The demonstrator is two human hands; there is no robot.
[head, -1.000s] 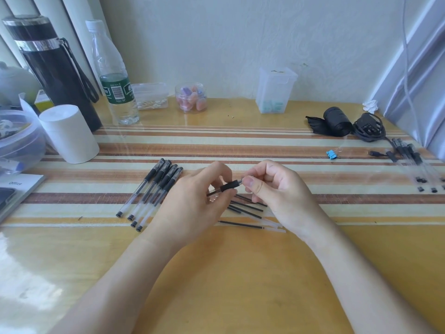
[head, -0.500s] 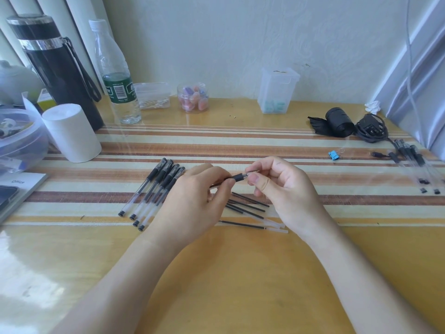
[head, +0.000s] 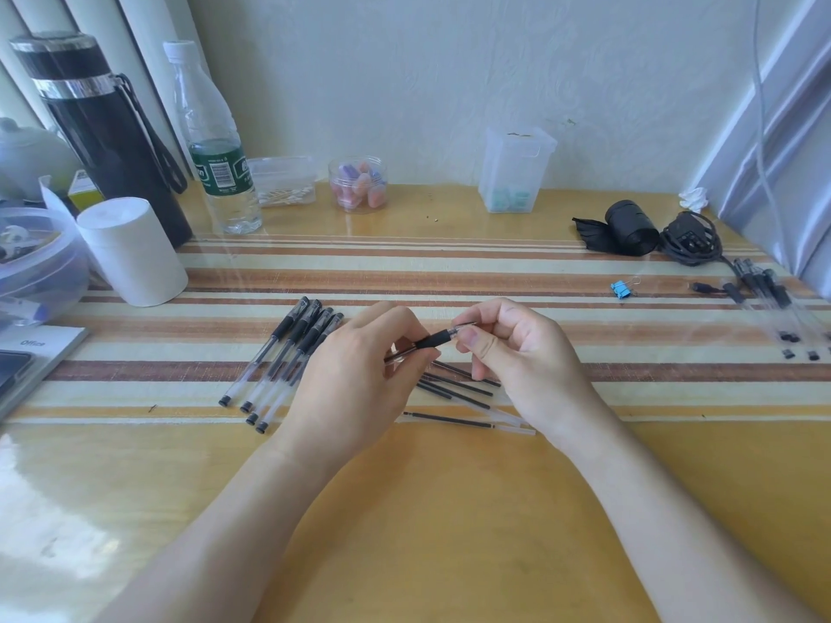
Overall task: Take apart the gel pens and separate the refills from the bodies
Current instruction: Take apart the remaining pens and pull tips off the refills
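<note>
Head view, item one: gel pen (head: 434,341), held above counter (head: 449,510) between both our hands. Left hand (head: 355,379) grip closed on clear barrel; right hand (head: 517,357) grip pinched narrow on tip end. We judge pen light, stiff, barrel slick; best hold on black rubber sleeve. Loose refills (head: 454,388) lie just beneath hands, thin, liable to roll. Whole pens (head: 288,357) in row just left. More pens (head: 773,303) far right, near counter edge. Open room near us.

Four whole gel pens (head: 288,359) lie grouped — one more pen (head: 434,340) held — one binder clip (head: 620,289).
</note>
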